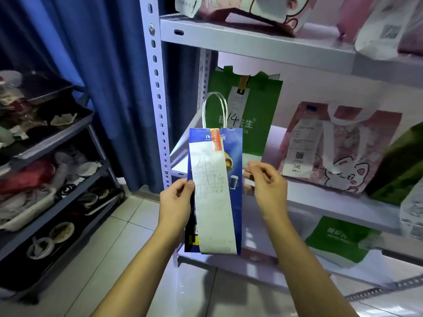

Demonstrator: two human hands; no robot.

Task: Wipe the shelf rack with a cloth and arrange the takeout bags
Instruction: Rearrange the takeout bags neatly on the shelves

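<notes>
A narrow blue paper bag (235, 179) with white twine handles and a long receipt taped down its front hangs upright in front of the white shelf rack (263, 42). My left hand (177, 200) pinches the bag's left edge. My right hand (266, 184) sits at its right edge, fingers curled; whether it touches the bag is unclear. Behind it on the middle shelf stand a green bag (261, 110) marked "14" and a pink cat bag (338, 147). No cloth is visible.
More pink and white bags (377, 26) sit on the top shelf, and a green bag (338, 239) lies on the lower shelf. A dark cart (68, 197) with dirty dishes stands at the left, before a blue curtain (103, 65). The floor is tiled.
</notes>
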